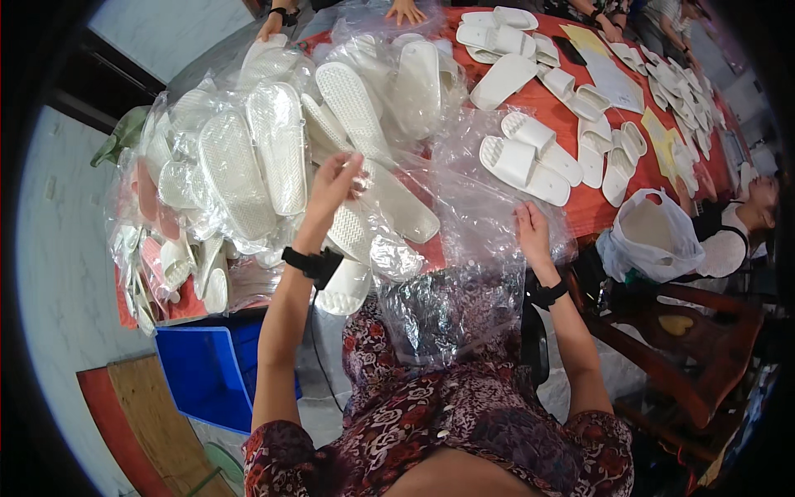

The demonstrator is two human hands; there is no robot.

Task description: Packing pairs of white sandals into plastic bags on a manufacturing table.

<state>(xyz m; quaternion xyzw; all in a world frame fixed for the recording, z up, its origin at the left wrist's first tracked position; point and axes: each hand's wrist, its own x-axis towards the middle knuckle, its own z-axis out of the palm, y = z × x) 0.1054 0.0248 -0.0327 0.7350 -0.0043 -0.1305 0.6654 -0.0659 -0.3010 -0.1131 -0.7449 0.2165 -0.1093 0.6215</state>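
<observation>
My left hand (334, 184) is closed, its fingers curled beside the heap of bagged white slippers (236, 166); what it grips, if anything, I cannot make out. Next to it a white slipper (402, 203) lies in clear plastic. My right hand (534, 232) pinches the edge of a clear plastic bag (451, 311), which spreads over the table edge and hangs toward my lap. Just beyond my right hand rests a pair of unbagged white slippers (526, 161). Both my wrists wear black bands.
Loose white slippers (505, 79), papers (617, 83) and a dark phone (571, 51) lie on the red tablecloth (489, 124). A blue bin (199, 364) stands below left. At right are a white plastic bag (650, 232), a wooden chair (679, 340) and other people. Another person's hand (406, 12) is across the table.
</observation>
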